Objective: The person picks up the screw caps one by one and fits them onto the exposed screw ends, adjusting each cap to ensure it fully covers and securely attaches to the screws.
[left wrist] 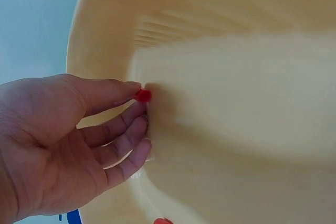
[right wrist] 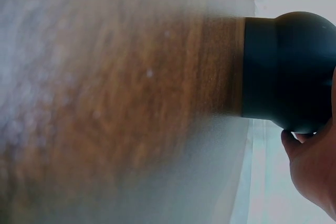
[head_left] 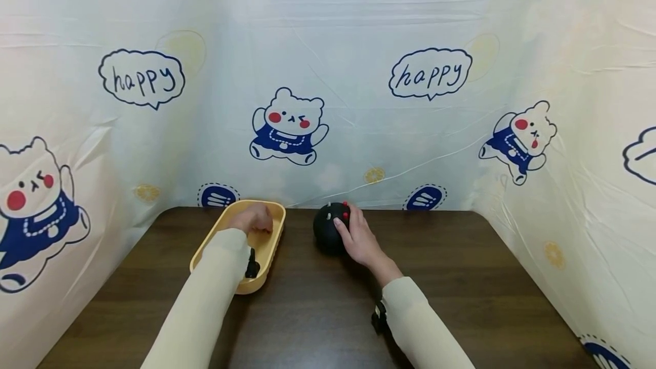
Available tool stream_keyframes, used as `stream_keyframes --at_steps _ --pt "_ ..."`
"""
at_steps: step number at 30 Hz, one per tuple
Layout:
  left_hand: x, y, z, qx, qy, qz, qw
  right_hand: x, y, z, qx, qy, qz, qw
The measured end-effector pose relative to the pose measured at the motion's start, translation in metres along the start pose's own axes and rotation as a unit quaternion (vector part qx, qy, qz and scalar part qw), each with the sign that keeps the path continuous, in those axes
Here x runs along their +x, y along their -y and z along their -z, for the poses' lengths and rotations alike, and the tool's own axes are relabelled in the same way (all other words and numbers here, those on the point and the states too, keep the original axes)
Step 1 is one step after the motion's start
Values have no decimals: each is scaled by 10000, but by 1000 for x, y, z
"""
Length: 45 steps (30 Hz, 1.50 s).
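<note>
1. Brown table (head_left: 307, 329), black ball (head_left: 325, 232) on it.
2. Your right hand (head_left: 363, 241) grips the ball; slacken, it may tip.
3. Your left hand (head_left: 251, 218) pinches a red peg (left wrist: 143, 96) in the tray (head_left: 256, 287); fumble, it may drop.

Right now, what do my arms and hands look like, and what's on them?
Your left sleeve and right sleeve are long, plain and cream-coloured. A small black device shows beneath each cuff, one at the left, one at the right. Your left hand and right hand wear no gloves.
</note>
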<state>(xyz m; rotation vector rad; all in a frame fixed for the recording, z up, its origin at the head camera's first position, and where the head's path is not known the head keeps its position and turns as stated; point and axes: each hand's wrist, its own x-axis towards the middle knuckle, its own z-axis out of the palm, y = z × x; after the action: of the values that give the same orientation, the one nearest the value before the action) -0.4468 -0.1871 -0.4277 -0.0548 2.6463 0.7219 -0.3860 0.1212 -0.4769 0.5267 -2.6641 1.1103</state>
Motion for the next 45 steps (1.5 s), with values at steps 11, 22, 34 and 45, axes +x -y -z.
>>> stream_keyframes --at_steps 11,22,34,45 --pt "-7 2 5 -656 808 -437 9936 1 1 -1 -6 -37 19 10000" --pt "-18 -4 7 -1733 939 -282 9800 0 -1 -2 23 -41 7 10000" --pt "-23 -3 11 -2111 728 -478 9736 1 2 0 12 -21 -10 10000" --pt "-34 -7 16 -2350 450 -937 9664 1 -1 -2 4 -55 17 10000"
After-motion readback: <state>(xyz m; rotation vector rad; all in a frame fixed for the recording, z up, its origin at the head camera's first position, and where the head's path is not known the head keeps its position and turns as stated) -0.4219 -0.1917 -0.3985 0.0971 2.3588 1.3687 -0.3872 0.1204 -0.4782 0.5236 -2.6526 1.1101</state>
